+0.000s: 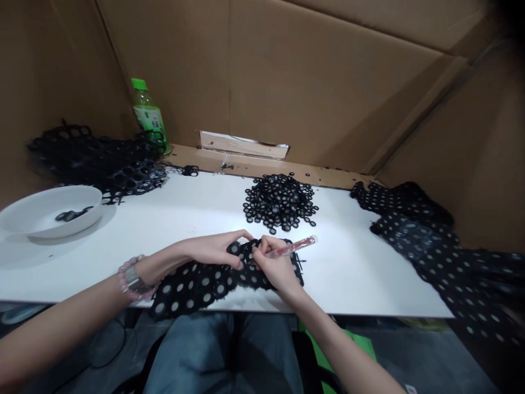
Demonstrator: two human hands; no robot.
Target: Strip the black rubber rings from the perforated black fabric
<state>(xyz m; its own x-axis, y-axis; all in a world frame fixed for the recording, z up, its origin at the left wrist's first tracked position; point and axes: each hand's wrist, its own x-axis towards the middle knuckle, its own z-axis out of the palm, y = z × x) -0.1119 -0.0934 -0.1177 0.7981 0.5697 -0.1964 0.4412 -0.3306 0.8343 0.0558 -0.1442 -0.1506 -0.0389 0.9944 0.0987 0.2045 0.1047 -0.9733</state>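
Note:
A black rubber-like sheet (188, 288) dotted with pale round spots lies across the front of the white table and hangs over its edge. My left hand (217, 249) grips it, thumb on top and fingers curled along the far side. In my right hand (276, 268) is a slim pen-like tool (293, 247) with a reddish handle that looks wrapped in clear plastic. Its tip, hidden by my fingers, points down at the sheet. Beyond my hands is a heap of small black rings (281, 200).
A white bowl (88, 200) holding a few black pieces stands left. Behind it lies a tangle of black cut-out webbing (98, 158) beside a green-capped bottle (150, 117). More spotted black sheets (430, 246) drape over the right edge. Cardboard walls (303, 82) enclose the white table (344, 262).

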